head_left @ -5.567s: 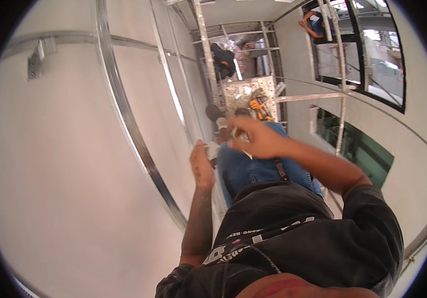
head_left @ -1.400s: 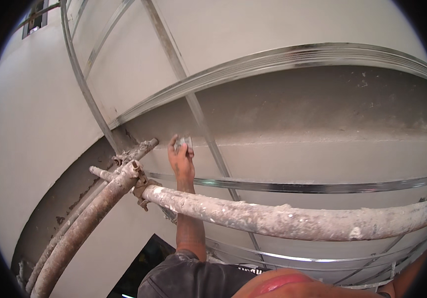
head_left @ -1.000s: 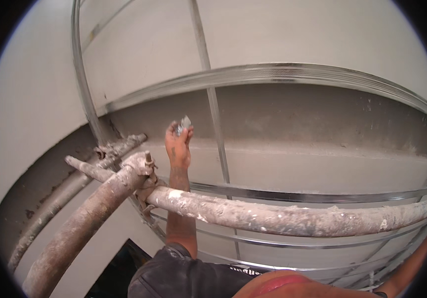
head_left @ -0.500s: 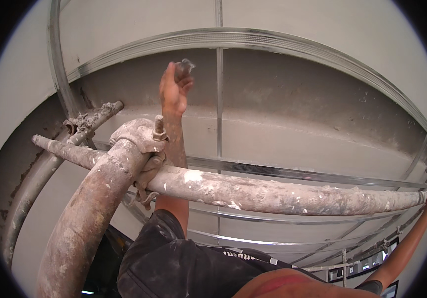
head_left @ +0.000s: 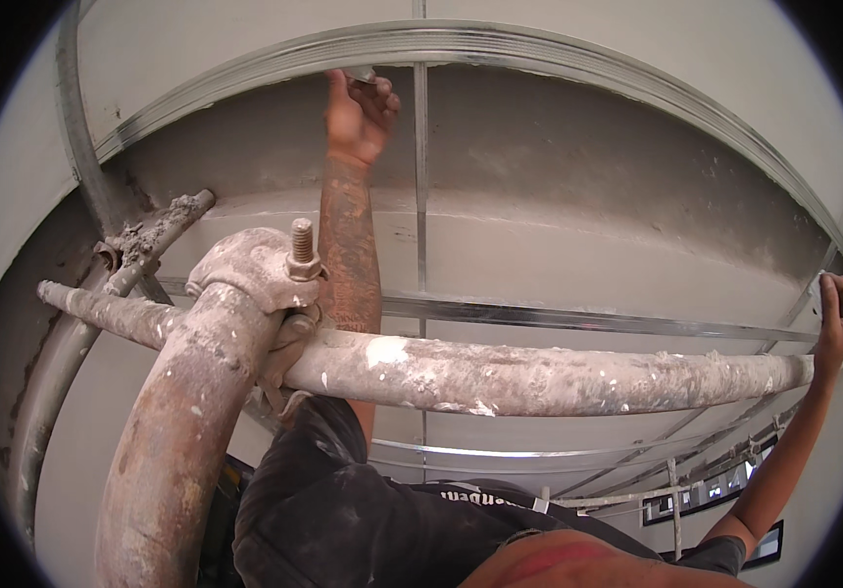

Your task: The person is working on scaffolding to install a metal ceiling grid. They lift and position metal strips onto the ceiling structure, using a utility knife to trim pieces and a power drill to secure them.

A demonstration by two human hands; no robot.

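- From my end, the hands are well apart; the left is raised high, the right reaches out to the far side, lower.
- My left hand (head_left: 363, 116) has thumb and fingers closed around a small metal piece (head_left: 360, 73), its outline partly hidden in the grip.
- Right at that piece is the ribbed metal channel (head_left: 500, 44); I can't tell whether the two touch.
- The channel's long axis runs crosswise, bowed by the lens, from lower left of my left hand over toward my right, so the left is the nearer hand.
- My right hand (head_left: 838, 318), near the channel's far end, has a pale scrap (head_left: 815, 286) at its fingertips; I can't tell whether it is gripped.
- Below my left hand, the spattered scaffold pipe (head_left: 539, 380) passes in front of that arm toward my right hand.
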